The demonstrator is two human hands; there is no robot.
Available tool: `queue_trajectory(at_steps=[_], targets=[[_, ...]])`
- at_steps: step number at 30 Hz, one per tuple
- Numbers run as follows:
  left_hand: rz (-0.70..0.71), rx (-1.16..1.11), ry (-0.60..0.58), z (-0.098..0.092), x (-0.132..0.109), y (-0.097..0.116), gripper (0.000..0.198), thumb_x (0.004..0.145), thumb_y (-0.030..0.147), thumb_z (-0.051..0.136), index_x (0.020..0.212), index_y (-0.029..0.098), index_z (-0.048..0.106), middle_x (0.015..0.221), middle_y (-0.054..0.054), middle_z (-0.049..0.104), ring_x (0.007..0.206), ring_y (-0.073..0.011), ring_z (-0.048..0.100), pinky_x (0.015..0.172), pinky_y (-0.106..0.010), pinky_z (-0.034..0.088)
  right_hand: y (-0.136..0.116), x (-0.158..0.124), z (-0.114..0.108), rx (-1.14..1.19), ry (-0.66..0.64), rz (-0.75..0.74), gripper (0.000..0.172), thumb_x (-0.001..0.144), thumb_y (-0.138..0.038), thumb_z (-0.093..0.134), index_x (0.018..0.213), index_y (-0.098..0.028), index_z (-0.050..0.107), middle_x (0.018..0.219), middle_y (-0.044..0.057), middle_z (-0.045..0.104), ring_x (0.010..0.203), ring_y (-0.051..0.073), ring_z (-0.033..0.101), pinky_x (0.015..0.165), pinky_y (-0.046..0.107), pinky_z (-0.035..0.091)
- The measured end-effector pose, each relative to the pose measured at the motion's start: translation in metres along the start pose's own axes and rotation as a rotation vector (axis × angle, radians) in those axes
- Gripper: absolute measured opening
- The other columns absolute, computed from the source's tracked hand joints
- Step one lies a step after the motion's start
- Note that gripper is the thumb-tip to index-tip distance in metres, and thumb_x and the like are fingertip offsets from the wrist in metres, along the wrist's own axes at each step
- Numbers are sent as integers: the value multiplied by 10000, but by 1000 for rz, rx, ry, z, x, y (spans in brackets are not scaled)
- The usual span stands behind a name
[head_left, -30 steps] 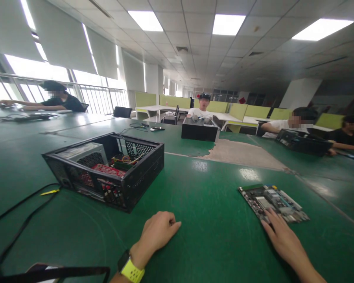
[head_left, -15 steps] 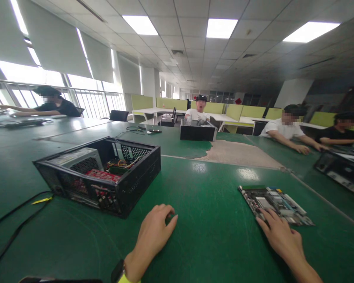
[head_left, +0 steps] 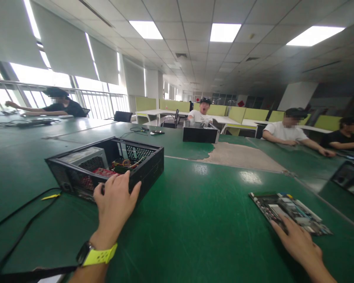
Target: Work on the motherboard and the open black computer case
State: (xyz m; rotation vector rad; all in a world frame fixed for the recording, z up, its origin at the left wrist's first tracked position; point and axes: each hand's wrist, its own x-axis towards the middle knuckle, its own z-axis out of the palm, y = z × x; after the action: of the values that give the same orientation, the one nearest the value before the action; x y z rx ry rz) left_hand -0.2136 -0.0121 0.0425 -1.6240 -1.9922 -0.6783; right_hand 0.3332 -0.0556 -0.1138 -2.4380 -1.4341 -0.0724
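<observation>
My left hand (head_left: 115, 202), with a yellow-green watch strap (head_left: 102, 256) at its wrist, is at the near corner of an open black computer case (head_left: 149, 173). Its fingers are spread and overlap the case's near edge; firm contact is hard to judge. Inside the case show a grey power supply (head_left: 87, 159) and a red board (head_left: 103, 172). At the right, a motherboard (head_left: 301, 214) lies flat on the table. My right hand (head_left: 297, 239) rests at its near left edge, fingers stretched out over the board and not wrapped round it.
The green table (head_left: 194, 220) has a bare worn patch (head_left: 242, 155). Black cables (head_left: 20, 204) with a yellow tag (head_left: 50, 196) lie left. Across the table, a person (head_left: 201, 114) sits behind another case (head_left: 200, 134). Other people sit left and right; a dark case (head_left: 346, 181) stands at far right.
My left hand has moved left and up from the bare tabletop to the case's near corner. My right hand stays at the motherboard. The view has shifted slightly.
</observation>
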Motion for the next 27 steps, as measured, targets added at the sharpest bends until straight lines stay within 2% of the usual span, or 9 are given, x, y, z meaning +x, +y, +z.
queue_trajectory(at_steps=[5, 8, 11, 14, 18, 21, 23, 25, 27], targets=[[-60, 126, -307, -5, 35, 13, 363, 892, 388, 382, 916, 126, 632, 784, -160, 680, 809, -323, 643, 769, -428, 440, 4, 1, -30, 120, 43, -10, 803, 772, -734, 265, 1274, -168, 533, 1326, 166, 524, 1227, 368, 466, 1018, 542, 353], [-34, 136, -323, -7, 39, 13, 310, 887, 307, 375, 930, 139, 632, 833, -157, 688, 810, -330, 653, 670, -376, 457, -14, -5, -58, 274, 120, -98, 736, 782, -707, 311, 1222, -176, 566, 1287, 147, 560, 1218, 342, 485, 1048, 502, 344], [35, 71, -333, -12, 31, 19, 274, 886, 277, 389, 959, 163, 627, 873, -136, 693, 830, -324, 657, 657, -365, 472, -50, -20, -90, 424, 140, -160, 698, 775, -691, 369, 1192, -177, 589, 1257, 129, 587, 1205, 321, 500, 1054, 481, 346], [101, -14, -347, -26, 14, 47, 240, 878, 256, 413, 906, 154, 628, 848, -132, 692, 810, -316, 662, 646, -369, 490, -94, -42, -127, 504, 94, -229, 688, 752, -698, 408, 1175, -192, 606, 1250, 111, 598, 1198, 316, 508, 1026, 458, 389], [220, -152, -431, -60, -28, 115, 196, 825, 173, 443, 849, 125, 632, 794, -146, 685, 748, -296, 666, 614, -362, 505, -156, -62, -185, 509, 31, -398, 628, 769, -669, 451, 1199, -235, 594, 1255, 75, 597, 1135, 296, 554, 971, 425, 436], [423, -372, -556, -97, -66, 167, 202, 801, 260, 512, 843, 120, 651, 794, -149, 687, 738, -288, 664, 624, -357, 517, -210, -57, -218, 505, -48, -585, 536, 822, -600, 443, 1186, -240, 601, 1206, 61, 626, 1069, 251, 585, 919, 372, 455], [645, -511, -692, -123, -81, 192, 430, 822, 485, 499, 931, 102, 661, 858, -182, 686, 803, -320, 656, 671, -395, 526, -245, -43, -224, 452, -136, -764, 465, 860, -537, 420, 1105, -212, 646, 1099, 59, 672, 993, 218, 610, 868, 319, 462], [931, -571, -890, -143, -81, 207, 607, 790, 638, 473, 1005, 101, 661, 893, -187, 688, 822, -323, 652, 700, -408, 524, -270, -29, -216, 242, -294, -905, 433, 884, -484, 396, 993, -185, 689, 954, 51, 702, 873, 194, 628, 779, 282, 467], [1153, -494, -1008, -150, -65, 213, 610, 759, 665, 511, 1006, 132, 676, 890, -155, 699, 807, -300, 652, 725, -403, 516, -280, -21, -196, -33, -481, -944, 376, 858, -438, 458, 872, -166, 718, 808, 41, 701, 752, 186, 629, 668, 261, 463]])
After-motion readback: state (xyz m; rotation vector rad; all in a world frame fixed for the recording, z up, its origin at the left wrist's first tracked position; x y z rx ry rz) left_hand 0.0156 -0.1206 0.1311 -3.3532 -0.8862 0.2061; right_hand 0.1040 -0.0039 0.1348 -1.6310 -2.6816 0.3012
